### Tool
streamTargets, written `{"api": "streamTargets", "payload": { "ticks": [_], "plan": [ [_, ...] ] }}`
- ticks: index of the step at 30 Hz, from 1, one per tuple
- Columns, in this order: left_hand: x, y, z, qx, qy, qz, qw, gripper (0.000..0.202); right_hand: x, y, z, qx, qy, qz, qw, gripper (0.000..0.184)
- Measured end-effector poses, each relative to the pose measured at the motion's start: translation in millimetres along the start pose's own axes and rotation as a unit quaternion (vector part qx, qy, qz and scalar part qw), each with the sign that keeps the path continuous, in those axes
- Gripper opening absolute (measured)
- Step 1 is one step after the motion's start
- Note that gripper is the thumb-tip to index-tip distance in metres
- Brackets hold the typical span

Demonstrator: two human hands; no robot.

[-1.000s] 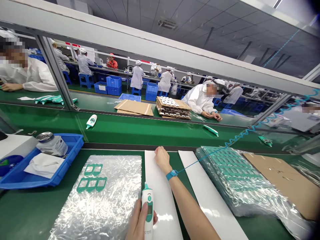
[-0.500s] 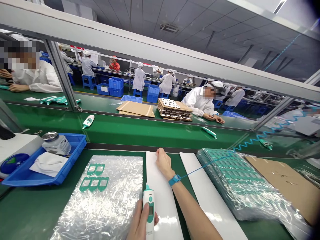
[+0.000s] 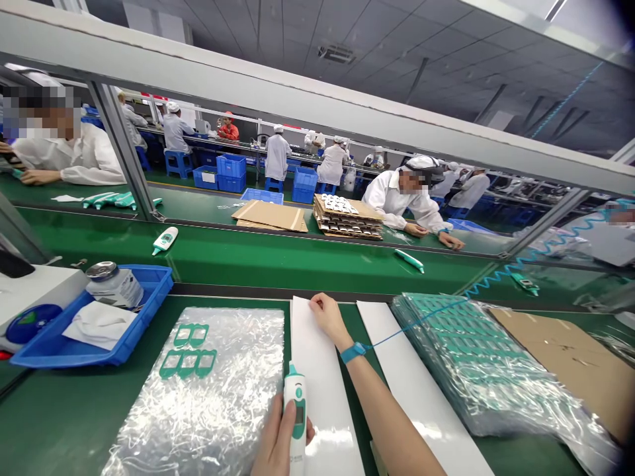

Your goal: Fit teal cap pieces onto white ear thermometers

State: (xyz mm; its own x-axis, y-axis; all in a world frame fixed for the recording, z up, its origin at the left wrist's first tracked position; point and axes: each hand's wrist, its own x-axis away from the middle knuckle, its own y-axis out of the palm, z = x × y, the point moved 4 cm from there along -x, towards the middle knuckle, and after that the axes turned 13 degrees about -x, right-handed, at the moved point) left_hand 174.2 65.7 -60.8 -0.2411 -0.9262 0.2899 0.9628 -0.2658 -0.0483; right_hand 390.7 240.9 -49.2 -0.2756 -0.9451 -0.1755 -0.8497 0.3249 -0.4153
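Note:
My left hand (image 3: 278, 433) is wrapped round a white and green ear thermometer (image 3: 296, 423), its green tip pointing away from me and its small screen facing up. My right hand (image 3: 329, 319) is at the far end of a long glossy white sheet (image 3: 317, 370); thumb and fingers are pinched together, and what they hold is too small to make out. A blue wrist strap (image 3: 353, 352) with a thin coiled cord is on my right wrist. Left of the thermometer lies a clear plastic film sheet (image 3: 223, 390) bearing several green-edged screen pieces (image 3: 188, 362).
A second white sheet (image 3: 397, 357) and a bagged stack of green pieces (image 3: 461, 350) lie on the right, beside cardboard (image 3: 560, 357). A blue tray (image 3: 114, 344) stands left. Beyond runs a green conveyor (image 3: 278, 264) carrying thermometers (image 3: 165, 240). Co-workers sit across it.
The thermometers on the conveyor have shifted left. My right hand has turned slightly at the sheet's far end, and the sheet's top edge now shows a lifted layer. The left hand keeps its hold.

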Motion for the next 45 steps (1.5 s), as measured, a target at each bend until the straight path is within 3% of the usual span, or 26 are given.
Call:
{"api": "streamTargets", "payload": {
  "ticks": [5,9,11,16,21,27,35,45],
  "plan": [
    [-1.3,5.0,13.1,0.065,-0.073,-0.03,0.995,0.053,-13.6,-10.4,6.9,-0.123,0.039,0.012,0.992,0.014],
    [3.9,5.3,20.9,0.145,-0.097,0.005,0.985,0.053,-5.6,-16.4,-12.8,-0.198,0.048,0.014,0.979,0.022],
    [6.8,3.6,24.4,0.172,-0.107,0.01,0.979,0.059,11.3,-15.9,-32.3,-0.226,0.049,0.0,0.973,0.024],
    [10.9,-9.8,40.1,0.167,-0.133,-0.055,0.975,0.061,83.8,-4.8,-97.1,-0.302,0.058,-0.088,0.947,0.027],
    [19.1,-28.4,52.6,0.246,-0.102,-0.037,0.963,0.057,145.9,15.3,-140.4,-0.374,0.105,-0.179,0.904,0.029],
    [27.9,-30.9,53.9,0.263,-0.097,-0.022,0.96,0.046,169.1,38.0,-141.2,-0.42,0.172,-0.211,0.866,0.034],
    [30.6,-31.7,56.6,0.276,-0.095,0.005,0.956,0.036,175.0,39.4,-139.9,-0.403,0.192,-0.198,0.873,0.039],
    [30.2,-30.5,50.6,0.291,-0.089,0.009,0.952,0.042,178.5,42.4,-136.3,-0.414,0.194,-0.188,0.869,0.038]
  ]
}}
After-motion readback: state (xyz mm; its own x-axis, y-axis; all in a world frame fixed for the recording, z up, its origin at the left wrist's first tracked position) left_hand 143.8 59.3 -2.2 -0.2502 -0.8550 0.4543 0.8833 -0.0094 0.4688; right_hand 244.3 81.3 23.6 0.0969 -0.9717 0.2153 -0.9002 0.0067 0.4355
